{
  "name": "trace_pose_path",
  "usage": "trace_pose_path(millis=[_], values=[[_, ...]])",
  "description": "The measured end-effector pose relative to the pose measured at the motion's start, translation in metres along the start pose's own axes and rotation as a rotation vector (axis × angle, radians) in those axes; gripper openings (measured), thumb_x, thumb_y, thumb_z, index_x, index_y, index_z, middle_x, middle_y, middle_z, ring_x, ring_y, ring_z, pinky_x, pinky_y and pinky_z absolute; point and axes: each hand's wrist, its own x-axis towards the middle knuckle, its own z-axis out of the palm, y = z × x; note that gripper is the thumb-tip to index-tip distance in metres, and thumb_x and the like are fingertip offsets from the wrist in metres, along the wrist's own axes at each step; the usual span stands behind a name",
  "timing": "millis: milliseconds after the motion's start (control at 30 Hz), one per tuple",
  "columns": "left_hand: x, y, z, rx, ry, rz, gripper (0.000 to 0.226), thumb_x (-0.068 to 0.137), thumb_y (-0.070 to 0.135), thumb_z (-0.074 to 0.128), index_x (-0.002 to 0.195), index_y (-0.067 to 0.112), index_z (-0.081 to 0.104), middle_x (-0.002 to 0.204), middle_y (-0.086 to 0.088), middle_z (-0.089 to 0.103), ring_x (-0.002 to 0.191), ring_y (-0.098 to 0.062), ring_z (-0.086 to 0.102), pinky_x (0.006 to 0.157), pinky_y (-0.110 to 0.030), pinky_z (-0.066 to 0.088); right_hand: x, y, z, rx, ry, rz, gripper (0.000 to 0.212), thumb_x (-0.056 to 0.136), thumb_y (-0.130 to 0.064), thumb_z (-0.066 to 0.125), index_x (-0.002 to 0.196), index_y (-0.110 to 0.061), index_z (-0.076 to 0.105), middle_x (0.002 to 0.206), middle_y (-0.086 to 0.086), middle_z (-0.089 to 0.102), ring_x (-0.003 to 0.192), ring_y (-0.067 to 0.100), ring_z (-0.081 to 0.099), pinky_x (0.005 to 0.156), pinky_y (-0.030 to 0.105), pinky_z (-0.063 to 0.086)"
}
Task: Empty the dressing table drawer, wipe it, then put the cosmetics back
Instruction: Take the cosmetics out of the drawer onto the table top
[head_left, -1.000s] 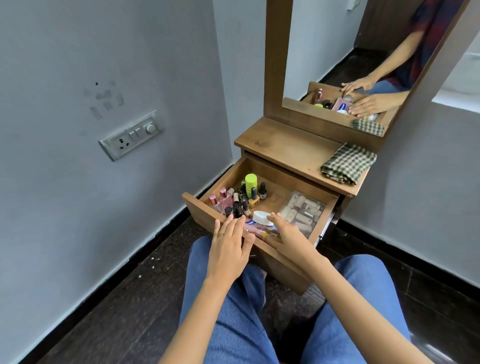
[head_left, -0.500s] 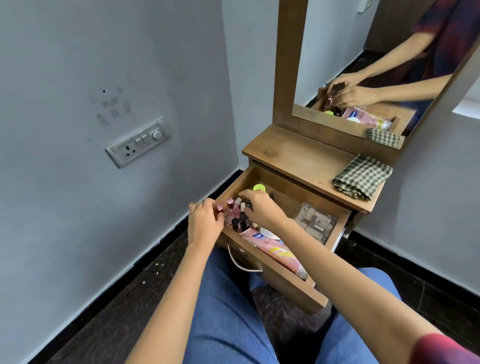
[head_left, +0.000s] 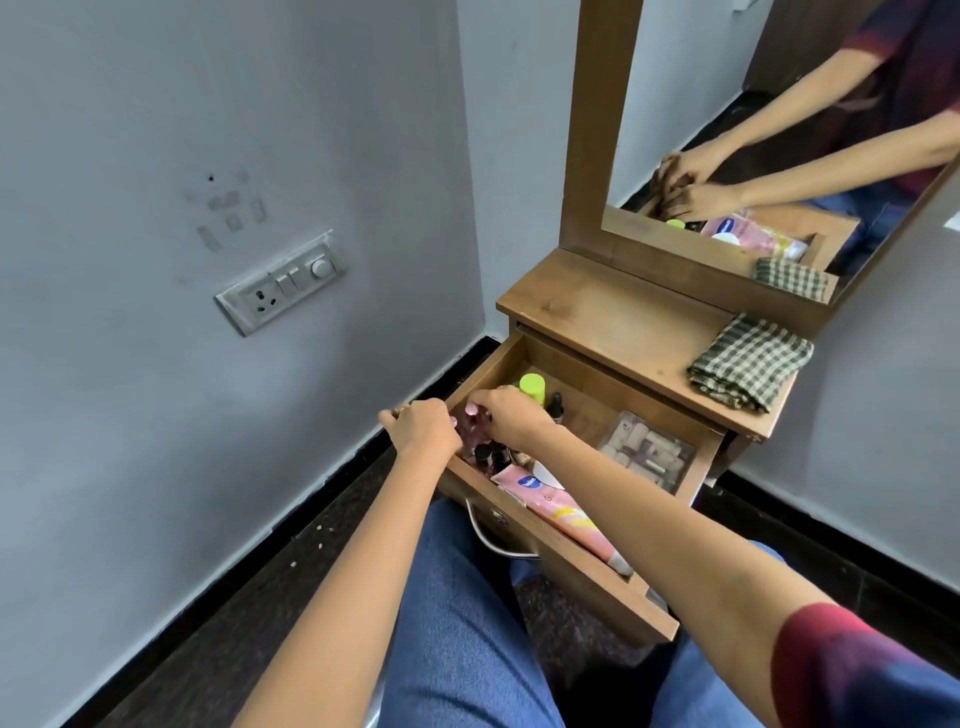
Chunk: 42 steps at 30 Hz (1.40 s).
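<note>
Pink and dark little bottles (head_left: 480, 441) stand packed in the near left corner of the open drawer (head_left: 582, 564), and both hands are down among them. The right hand (head_left: 511, 418) has its fingers (head_left: 480, 408) pinched on a pink cap; the left hand (head_left: 423, 431) curls over the drawer's left rim, and whether its fingers hold a bottle I cannot tell. The emptying looks barely begun: a green-capped bottle (head_left: 532, 385), a long pink tube (head_left: 561, 512) along the front wall and a clear box (head_left: 647, 452) at the right all sit inside. It seems best to lift bottles straight up, a few at a time, so neighbours do not topple, and set them on the table (head_left: 613, 317) clear of the checked cloth (head_left: 748, 361).
</note>
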Motion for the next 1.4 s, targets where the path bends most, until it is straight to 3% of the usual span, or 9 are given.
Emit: trace_pose_path(millis=[133,233,433,600,800,933,1200,1300,1400], values=[[0.0,0.002,0.003,0.034,0.058,0.013,0.013,0.089,0.032,0.059,0.081,0.022,0.054,0.073,0.004,0.051,0.078,-0.017,0.047,0.09,-0.035,0.028,-0.006,0.003,0.002,0.04,0.051,0.024,0.03,0.087,-0.003,0.058,0.116,-0.011,0.058,0.109,0.014,0.066,0.103,0.031,0.06,0.079,0.036,0.048],[-0.004,-0.004,0.003,-0.015,0.15,0.068,0.017,0.086,0.038,0.061,0.081,0.022,0.058,0.078,0.004,0.057,0.084,-0.018,0.055,0.086,-0.034,0.03,-0.013,0.005,-0.003,0.132,0.119,0.032,0.032,0.086,-0.007,0.065,0.117,-0.011,0.059,0.108,0.012,0.067,0.1,0.029,0.061,0.079,0.034,0.049],[0.0,-0.011,-0.03,-0.501,0.319,0.17,0.032,0.078,0.037,0.072,0.106,0.02,0.071,0.102,-0.002,0.071,0.092,-0.023,0.067,0.08,-0.034,0.052,-0.021,0.018,-0.051,0.287,0.385,0.013,0.022,0.084,-0.014,0.067,0.102,-0.007,0.058,0.095,0.011,0.067,0.084,0.027,0.061,0.071,0.035,0.047],[0.028,0.028,-0.067,-0.601,0.367,0.291,0.03,0.086,0.027,0.068,0.114,0.014,0.066,0.109,-0.009,0.065,0.099,-0.027,0.063,0.085,-0.035,0.048,-0.019,0.041,-0.102,0.322,0.629,0.079,0.017,0.085,-0.018,0.068,0.09,-0.015,0.053,0.089,0.003,0.063,0.077,0.019,0.056,0.065,0.029,0.04],[0.067,0.096,-0.084,-0.57,0.327,0.396,0.023,0.095,0.022,0.057,0.118,0.018,0.059,0.114,-0.009,0.065,0.104,-0.03,0.061,0.084,-0.039,0.05,0.003,0.089,-0.122,0.312,0.636,0.214,0.028,0.084,-0.009,0.065,0.111,-0.01,0.06,0.104,0.01,0.064,0.095,0.027,0.058,0.083,0.037,0.048],[0.088,0.128,-0.086,-0.573,0.303,0.46,0.027,0.096,0.015,0.054,0.122,0.015,0.059,0.117,-0.011,0.066,0.108,-0.031,0.061,0.089,-0.039,0.05,0.016,0.112,-0.118,0.337,0.656,0.268,0.029,0.083,-0.003,0.063,0.112,-0.007,0.059,0.105,0.013,0.061,0.098,0.027,0.056,0.082,0.03,0.042],[0.127,0.159,-0.076,-0.64,0.303,0.473,0.029,0.096,0.014,0.055,0.124,0.014,0.059,0.116,-0.008,0.067,0.106,-0.027,0.063,0.092,-0.038,0.051,0.034,0.132,-0.103,0.459,0.741,0.234,0.034,0.082,-0.003,0.068,0.114,-0.009,0.06,0.105,0.005,0.06,0.091,0.014,0.055,0.079,0.021,0.045],[0.136,0.166,-0.069,-0.72,0.313,0.463,0.031,0.096,0.018,0.056,0.127,0.017,0.058,0.118,-0.007,0.067,0.107,-0.026,0.063,0.093,-0.039,0.052,0.044,0.136,-0.099,0.485,0.792,0.232,0.037,0.08,-0.002,0.07,0.115,-0.008,0.06,0.106,0.004,0.059,0.092,0.013,0.056,0.076,0.009,0.043],[0.145,0.172,-0.064,-0.808,0.336,0.446,0.034,0.095,0.013,0.057,0.129,0.015,0.058,0.12,-0.007,0.066,0.109,-0.025,0.063,0.093,-0.035,0.049,0.057,0.138,-0.097,0.521,0.843,0.266,0.037,0.079,-0.001,0.072,0.113,-0.009,0.061,0.106,0.003,0.058,0.093,0.016,0.059,0.082,0.021,0.049]])
